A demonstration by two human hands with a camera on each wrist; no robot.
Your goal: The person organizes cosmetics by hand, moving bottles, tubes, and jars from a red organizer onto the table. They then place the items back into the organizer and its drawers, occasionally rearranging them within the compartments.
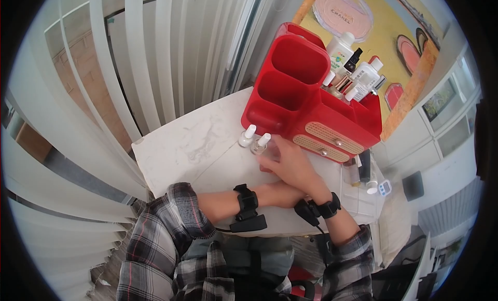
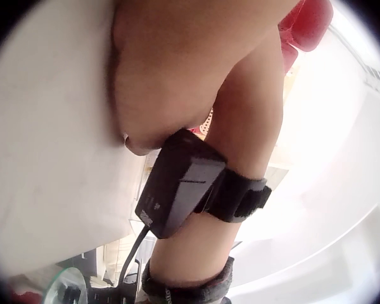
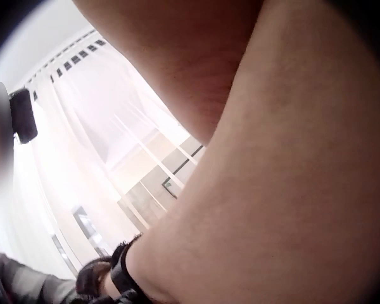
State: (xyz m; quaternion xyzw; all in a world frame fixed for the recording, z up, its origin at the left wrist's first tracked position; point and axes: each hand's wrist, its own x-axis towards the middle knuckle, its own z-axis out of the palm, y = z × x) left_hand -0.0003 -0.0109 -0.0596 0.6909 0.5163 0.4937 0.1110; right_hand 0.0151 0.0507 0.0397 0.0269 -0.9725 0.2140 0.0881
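Two small clear nail polish bottles with white caps stand upright side by side on the white table: a left bottle (image 1: 247,136) and a right bottle (image 1: 259,145). My right hand (image 1: 295,166) is just beside the right bottle, thumb and fingers spread apart and a little blurred. Beneath the right wrist my left hand (image 1: 282,194) rests on the tabletop, the arms crossing there. Its fingers are mostly hidden in the head view; a fingertip (image 2: 136,147) shows near the table in the left wrist view. The right wrist view shows mainly skin close up.
Behind the bottles stands a red organizer (image 1: 306,106) with open compartments and two woven-front drawers (image 1: 337,137). Bottles and cosmetics (image 1: 358,73) fill its right side. More items, including a small white timer (image 1: 384,187), lie at the right. Vertical blinds (image 1: 140,57) hang at the left.
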